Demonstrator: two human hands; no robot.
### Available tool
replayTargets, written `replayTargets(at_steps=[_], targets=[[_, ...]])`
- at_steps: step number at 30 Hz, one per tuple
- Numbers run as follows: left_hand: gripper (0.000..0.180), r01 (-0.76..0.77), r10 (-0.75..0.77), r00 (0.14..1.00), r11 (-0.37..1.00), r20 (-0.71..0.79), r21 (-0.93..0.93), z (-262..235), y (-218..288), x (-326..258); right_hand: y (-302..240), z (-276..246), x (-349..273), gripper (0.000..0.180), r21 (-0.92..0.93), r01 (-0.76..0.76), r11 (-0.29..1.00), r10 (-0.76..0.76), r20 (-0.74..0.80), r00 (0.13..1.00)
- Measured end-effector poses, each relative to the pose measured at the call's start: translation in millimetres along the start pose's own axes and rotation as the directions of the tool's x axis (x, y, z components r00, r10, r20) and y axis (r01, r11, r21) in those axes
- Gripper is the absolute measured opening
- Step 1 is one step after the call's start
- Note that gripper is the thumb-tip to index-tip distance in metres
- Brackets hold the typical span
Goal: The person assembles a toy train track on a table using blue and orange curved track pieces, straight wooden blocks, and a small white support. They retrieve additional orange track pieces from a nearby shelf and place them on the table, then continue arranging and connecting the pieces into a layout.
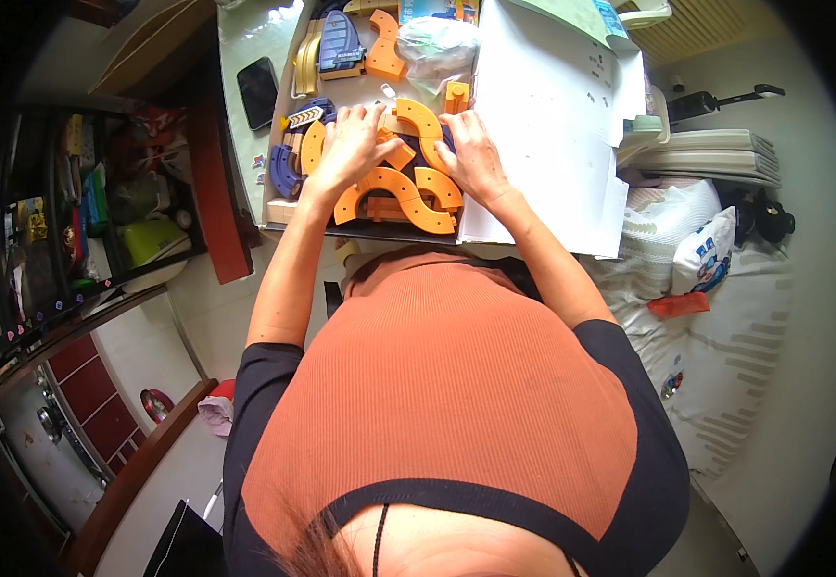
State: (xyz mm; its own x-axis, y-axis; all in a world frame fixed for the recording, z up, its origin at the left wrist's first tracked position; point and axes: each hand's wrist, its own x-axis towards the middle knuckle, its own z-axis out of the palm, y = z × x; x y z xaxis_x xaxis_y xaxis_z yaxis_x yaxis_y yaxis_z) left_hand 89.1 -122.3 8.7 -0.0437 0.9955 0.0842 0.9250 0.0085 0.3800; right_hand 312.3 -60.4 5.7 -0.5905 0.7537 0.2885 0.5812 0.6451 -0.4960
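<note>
Both my hands rest on a cluster of orange curved toy track pieces (394, 192) inside a shallow cardboard box (278, 207). My left hand (349, 146) lies flat on the pieces at the left, fingers spread. My right hand (473, 154) presses on the pieces at the right, next to an orange arc (425, 122). More curved pieces, blue (281, 173) and yellow (304, 60), lie at the box's left side. An orange S-shaped piece (384, 46) and a clear plastic bag (437, 43) sit at the far end.
A white box lid (553, 125) lies open to the right of the box. A black phone (258, 89) lies on the table at the left. A bed with pillows (716, 288) is on the right, shelves with clutter (101, 212) on the left.
</note>
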Motion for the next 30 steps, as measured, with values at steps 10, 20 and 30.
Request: replayTargets(at_steps=[10, 20, 30], targets=[[0.039, -0.046, 0.090, 0.987, 0.954, 0.137, -0.297, 20.8, -19.7, 3.2, -11.9, 0.5, -4.5, 0.065, -0.128, 0.007, 0.992, 0.015, 0.167, 0.986], [0.051, -0.072, 0.094, 0.995, 0.893, 0.028, -0.444, 20.8, -11.5, 17.9, -22.4, 5.8, -5.0, 0.046, -0.373, 0.001, 0.928, 0.071, 0.179, 0.981], [0.044, -0.178, 0.163, 0.984, 0.856, -0.073, -0.484, 48.2, 1.3, 58.3, 33.1, -22.1, 60.1, 0.030, -0.366, -0.036, 0.930, 0.022, -0.043, 0.999]])
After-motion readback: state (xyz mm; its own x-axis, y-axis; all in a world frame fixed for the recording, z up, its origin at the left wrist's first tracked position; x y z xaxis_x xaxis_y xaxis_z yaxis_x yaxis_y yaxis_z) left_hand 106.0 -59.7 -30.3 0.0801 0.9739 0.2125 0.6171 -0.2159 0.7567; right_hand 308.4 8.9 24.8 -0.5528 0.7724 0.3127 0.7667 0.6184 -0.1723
